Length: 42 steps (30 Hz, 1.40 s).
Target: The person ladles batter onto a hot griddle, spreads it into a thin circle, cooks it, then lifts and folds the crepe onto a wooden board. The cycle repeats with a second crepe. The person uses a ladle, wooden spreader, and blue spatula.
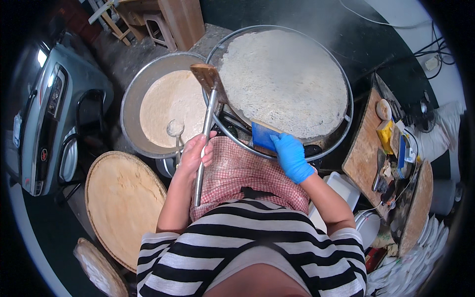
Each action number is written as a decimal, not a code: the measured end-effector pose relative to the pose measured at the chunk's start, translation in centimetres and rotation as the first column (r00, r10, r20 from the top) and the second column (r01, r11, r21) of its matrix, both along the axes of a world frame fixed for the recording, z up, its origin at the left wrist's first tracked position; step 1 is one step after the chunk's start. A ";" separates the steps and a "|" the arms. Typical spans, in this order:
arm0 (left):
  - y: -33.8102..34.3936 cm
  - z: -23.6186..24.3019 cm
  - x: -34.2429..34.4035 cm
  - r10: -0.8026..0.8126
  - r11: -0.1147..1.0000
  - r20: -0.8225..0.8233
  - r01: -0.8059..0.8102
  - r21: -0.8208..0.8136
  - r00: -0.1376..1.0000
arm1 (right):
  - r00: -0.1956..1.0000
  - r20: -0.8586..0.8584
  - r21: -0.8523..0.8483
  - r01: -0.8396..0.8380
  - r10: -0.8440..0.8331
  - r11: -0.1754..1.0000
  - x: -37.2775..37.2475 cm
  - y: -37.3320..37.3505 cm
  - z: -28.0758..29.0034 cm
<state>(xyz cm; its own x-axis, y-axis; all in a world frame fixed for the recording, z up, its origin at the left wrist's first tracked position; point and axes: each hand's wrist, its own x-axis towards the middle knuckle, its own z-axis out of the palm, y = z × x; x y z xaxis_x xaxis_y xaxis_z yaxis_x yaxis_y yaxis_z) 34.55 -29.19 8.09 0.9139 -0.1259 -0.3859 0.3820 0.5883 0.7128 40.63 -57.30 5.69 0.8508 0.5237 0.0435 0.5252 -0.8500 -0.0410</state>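
My bare left hand (195, 154) is closed round the metal handle of a wooden-bladed spreader (205, 74), whose blade points up and away. Beside that hand, a ladle (175, 129) rests over pale brown batter (173, 106) in a big metal basin (129, 106). Whether my fingers also touch the ladle's handle I cannot tell. In a blue glove, my right hand (291, 156) grips a flat blue scraper (263, 136) at the near edge of a round griddle (350, 94). A wide, pale sheet of batter (282, 84) covers the griddle, and steam rises from its far side.
To the left stand a grey-green vehicle (64, 109) and a round, pale tan flatbread stack (121, 198). A wooden board (361, 153) at right lies near a yellow packet (385, 133), a brush and cables. Beyond the basin is a wooden cabinet (183, 22); white plastic bags (410, 257) lie lower right.
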 end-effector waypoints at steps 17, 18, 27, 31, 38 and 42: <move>0.5 -1.8 -1.6 0.039 0.999 0.010 -0.039 -0.005 0.999 | 0.996 -0.032 0.481 0.090 -0.085 0.872 0.1 -7.3 0.8; 0.5 -1.9 -1.6 0.038 0.999 0.007 -0.038 0.002 0.999 | 0.950 -0.087 0.310 0.313 -0.301 0.898 0.9 -9.5 1.2; -1.8 -2.3 -0.2 -0.032 0.999 0.002 0.032 0.015 0.999 | 0.933 0.006 0.258 0.346 -0.360 0.902 -1.8 -11.0 -3.8; -2.6 -2.2 0.3 -0.063 0.998 -0.002 0.063 0.014 0.998 | 0.939 -0.160 0.376 0.342 -0.304 0.861 -4.2 -5.7 -4.6; -2.2 -2.0 -0.1 -0.056 0.998 -0.002 0.056 0.036 0.998 | 0.972 -0.155 0.315 0.218 -0.177 0.924 -4.2 -2.8 -0.6; -2.0 -2.0 -0.4 -0.030 0.999 -0.003 0.030 0.035 1.000 | 0.938 -0.187 0.293 0.336 -0.291 0.895 -0.5 -3.6 -0.2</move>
<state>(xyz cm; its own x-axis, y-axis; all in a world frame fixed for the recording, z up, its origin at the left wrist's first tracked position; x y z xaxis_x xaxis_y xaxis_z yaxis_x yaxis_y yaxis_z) 34.11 -31.15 6.05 0.9091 -0.1397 -0.3924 0.4006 0.5515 0.7317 40.13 -60.92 5.51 0.9779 0.2060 0.0350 0.2034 -0.9000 -0.3856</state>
